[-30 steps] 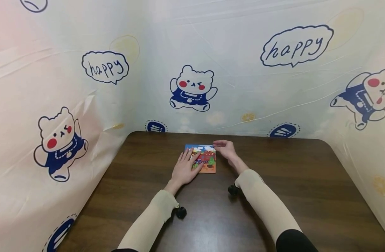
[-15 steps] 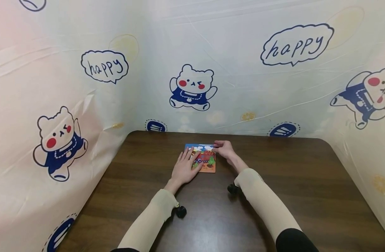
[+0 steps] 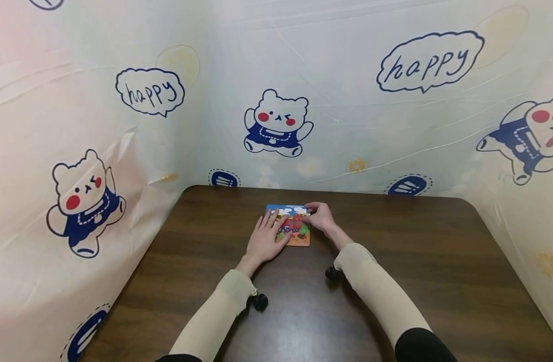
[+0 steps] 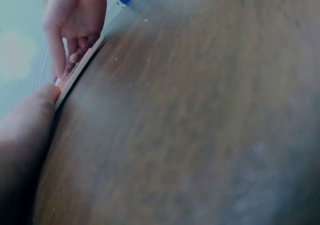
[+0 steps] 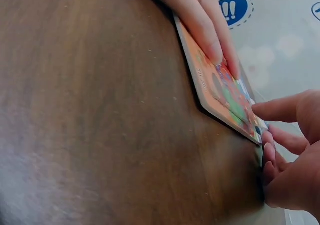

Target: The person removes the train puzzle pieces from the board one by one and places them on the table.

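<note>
A small flat picture puzzle board (image 3: 299, 239), with blue sky, a red shape and an orange lower border, lies near the table's far edge. My left hand (image 3: 264, 240) rests palm down over its left part, fingers spread and straight, hiding some of the picture. At the upper right edge, my right hand (image 3: 320, 218) pinches the board, its thumb on the printed face. In the right wrist view, the right hand (image 5: 295, 150) has its other fingers curled against the edge of the puzzle board (image 5: 220, 92). An inner outline stands slightly raised there.
The brown wooden table (image 3: 285, 311) has rounded far corners. A pale curtain (image 3: 340, 130) printed with bears and "happy" bubbles hangs behind and along both sides. Dark round objects (image 3: 260, 302) hang at both sleeve cuffs.
My right hand has shifted slightly left and its thumb has come down onto the board's face. The left hand and the board stay in place; the view tilts slightly.
</note>
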The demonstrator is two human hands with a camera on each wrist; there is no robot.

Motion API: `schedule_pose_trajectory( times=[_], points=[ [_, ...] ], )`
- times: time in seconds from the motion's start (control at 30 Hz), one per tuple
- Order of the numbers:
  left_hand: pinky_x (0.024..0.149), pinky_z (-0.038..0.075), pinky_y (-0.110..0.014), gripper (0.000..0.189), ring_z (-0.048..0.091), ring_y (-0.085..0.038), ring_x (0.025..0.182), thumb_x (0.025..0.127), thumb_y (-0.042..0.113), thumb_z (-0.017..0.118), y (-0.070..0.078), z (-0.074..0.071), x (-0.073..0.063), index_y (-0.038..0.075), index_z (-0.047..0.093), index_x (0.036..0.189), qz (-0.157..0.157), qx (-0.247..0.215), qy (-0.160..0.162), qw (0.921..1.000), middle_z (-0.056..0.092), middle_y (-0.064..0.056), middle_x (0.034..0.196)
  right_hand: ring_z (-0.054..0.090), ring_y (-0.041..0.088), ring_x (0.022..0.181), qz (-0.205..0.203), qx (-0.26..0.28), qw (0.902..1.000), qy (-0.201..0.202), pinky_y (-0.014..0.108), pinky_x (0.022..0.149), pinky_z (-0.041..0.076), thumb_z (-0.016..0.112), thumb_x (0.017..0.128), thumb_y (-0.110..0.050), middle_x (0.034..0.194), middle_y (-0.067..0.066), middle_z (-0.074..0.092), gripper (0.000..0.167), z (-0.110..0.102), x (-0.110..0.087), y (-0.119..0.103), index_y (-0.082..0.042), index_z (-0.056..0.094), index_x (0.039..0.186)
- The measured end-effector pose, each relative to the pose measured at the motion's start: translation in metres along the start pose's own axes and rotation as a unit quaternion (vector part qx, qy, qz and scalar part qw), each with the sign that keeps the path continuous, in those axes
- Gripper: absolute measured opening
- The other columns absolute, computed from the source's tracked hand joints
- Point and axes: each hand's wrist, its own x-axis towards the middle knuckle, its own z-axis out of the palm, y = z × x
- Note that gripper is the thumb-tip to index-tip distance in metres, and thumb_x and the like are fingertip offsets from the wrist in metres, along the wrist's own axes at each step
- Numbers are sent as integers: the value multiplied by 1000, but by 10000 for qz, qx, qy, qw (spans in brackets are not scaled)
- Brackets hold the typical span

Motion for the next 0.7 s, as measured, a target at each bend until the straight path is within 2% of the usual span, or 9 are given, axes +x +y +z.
schedule_pose_trajectory(
  times=[0.13,0.27,0.37,0.47,0.7],
  points=[
    [143,11,-54,74,9,-28,176,110,72,38,1,-1,0,34,35,174,4,-51,2,10000,18,-2,187,64,35,119,-195,-199,9995,118,49,109,55,77,98,1,131,26,69,44,2,-3,1,3,67,142],
    [143,10,-53,75,10,-27,176,110,73,37,0,0,0,34,35,174,-14,-11,-23,10000,17,-1,187,64,28,101,-486,-418,9978,157,35,90,55,79,97,2,119,23,72,45,3,-3,5,3,68,141],
    [143,10,-53,75,10,-27,176,110,72,37,0,1,0,33,36,174,-7,-23,-17,10000,17,-1,187,63,24,94,-693,-523,9961,125,27,81,51,78,98,3,113,22,73,46,4,-3,9,3,67,143],
    [143,11,-53,74,10,-28,176,110,72,38,-1,1,0,33,37,173,16,-83,-10,10000,18,-2,187,64,24,95,-785,-499,9956,92,25,81,52,78,98,3,112,22,73,47,3,-4,10,4,66,144],
    [143,12,-54,74,10,-27,176,111,72,38,-2,2,0,34,37,173,23,-77,18,10000,18,-2,187,70,29,99,-774,-295,9966,-1,33,88,60,76,100,3,115,24,76,46,-1,-5,9,4,67,145]
  ],
)
